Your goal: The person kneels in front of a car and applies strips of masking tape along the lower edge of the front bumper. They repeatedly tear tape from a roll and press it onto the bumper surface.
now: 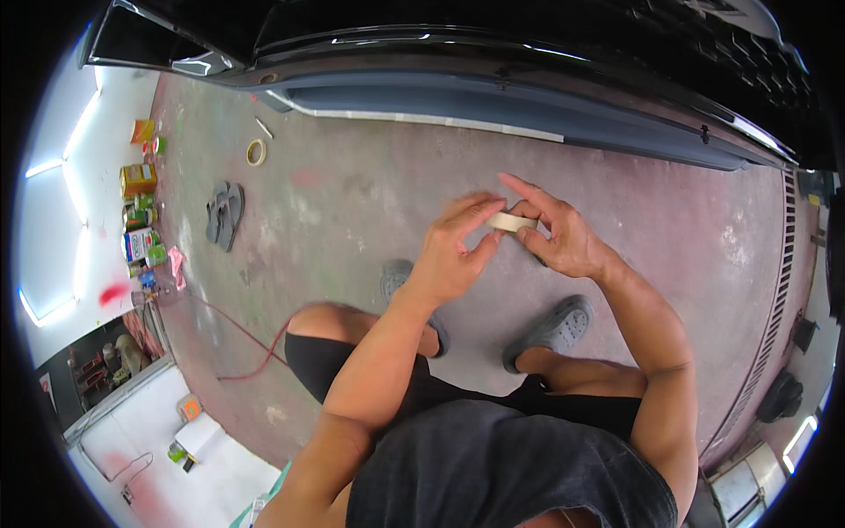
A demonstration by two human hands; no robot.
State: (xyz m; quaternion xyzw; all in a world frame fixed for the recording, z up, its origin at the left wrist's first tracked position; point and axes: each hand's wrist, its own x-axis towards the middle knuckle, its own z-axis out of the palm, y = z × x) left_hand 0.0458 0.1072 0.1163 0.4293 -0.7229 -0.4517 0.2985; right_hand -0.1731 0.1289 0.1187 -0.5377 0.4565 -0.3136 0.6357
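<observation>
In front of my body I hold a narrow roll of cream masking tape (512, 222) edge-on between both hands. My right hand (568, 239) is closed round the roll's right side, thumb below, with the index finger stretched out above it. At the roll's left end, my left hand (451, 249) has its thumb and fingers curved about the edge. Whether a loose tape end lies between those fingertips is too small to see. Beyond my hands runs a blue-grey lower panel (422, 104) of a black vehicle, with a pale strip (440, 121) along part of its bottom edge.
A second tape roll (256, 152) lies on the concrete floor, with a thin white stick (264, 128) and grey flip-flops (225, 215) nearby. Several cans (138, 180) line the left wall. A red hose (246, 334) crosses the floor; a drain grate (775, 290) runs along the right.
</observation>
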